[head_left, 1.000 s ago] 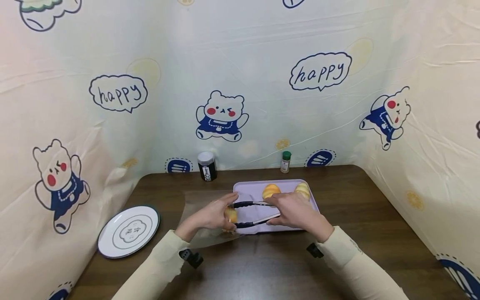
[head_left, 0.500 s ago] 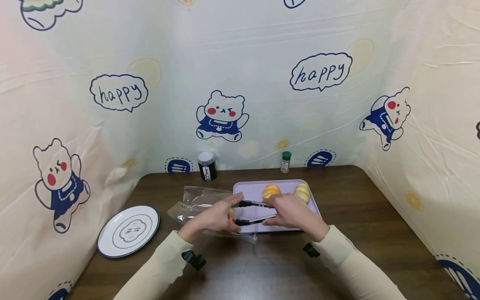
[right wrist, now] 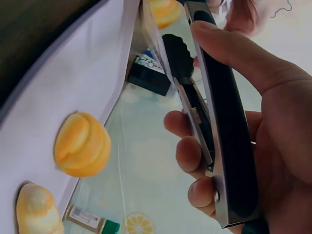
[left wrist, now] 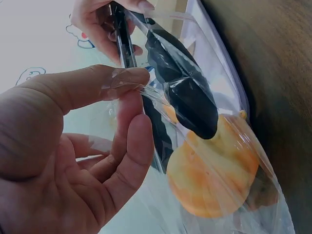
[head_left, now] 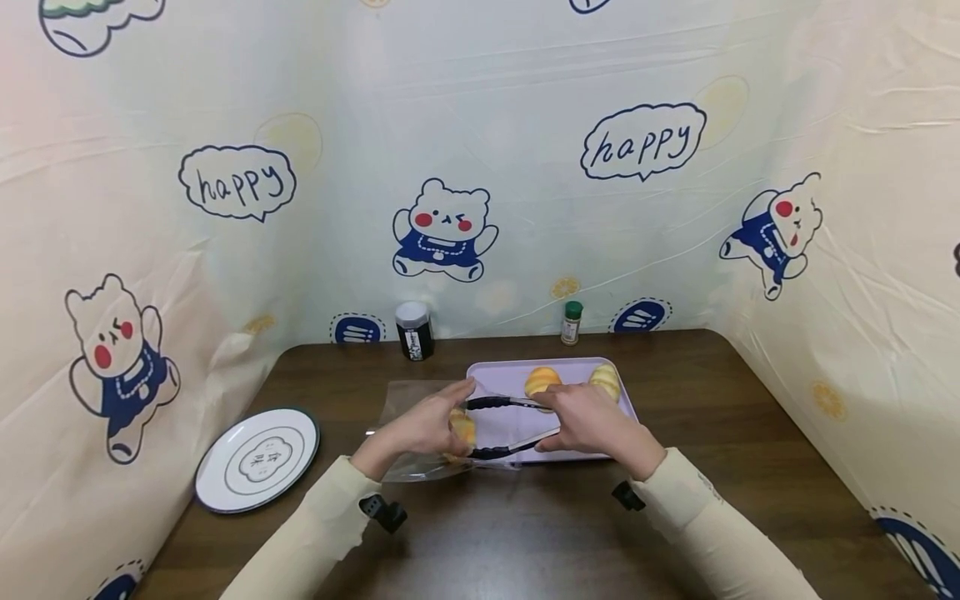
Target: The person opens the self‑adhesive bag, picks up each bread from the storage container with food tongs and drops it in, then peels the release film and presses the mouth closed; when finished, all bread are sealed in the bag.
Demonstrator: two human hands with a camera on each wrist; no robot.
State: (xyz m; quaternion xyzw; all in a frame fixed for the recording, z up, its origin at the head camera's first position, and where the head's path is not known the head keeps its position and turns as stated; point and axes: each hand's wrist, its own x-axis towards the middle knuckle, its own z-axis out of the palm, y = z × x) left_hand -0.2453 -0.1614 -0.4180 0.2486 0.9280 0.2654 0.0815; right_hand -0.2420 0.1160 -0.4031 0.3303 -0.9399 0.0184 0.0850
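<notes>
My left hand (head_left: 420,429) pinches the edge of a clear plastic bag (left wrist: 273,214) between thumb and fingers. Inside the bag sits an orange-yellow bun (left wrist: 214,170), with a darker brown piece beside it. Tongs (right wrist: 229,126) with black tips are gripped in my right hand (head_left: 592,421), thumb on one arm and fingers curled on the other. Their arms are spread, and the tips reach into the bag's mouth; one tip overlaps the bun in the left wrist view. On the lilac tray (head_left: 506,375) lie an orange bun (head_left: 542,381) and a paler bun (head_left: 604,380).
A white plate (head_left: 258,458) with a dark rim is at the left of the brown table (head_left: 517,533). Toward the back stand a dark jar with a pale lid (head_left: 415,332) and a small green-capped shaker bottle (head_left: 571,323). Printed cloth hangs around the table.
The plastic bag has shifted and changed shape around my left hand. The tongs' arms drew closer half a second ago and are now wider apart. The tray and its buns stay put.
</notes>
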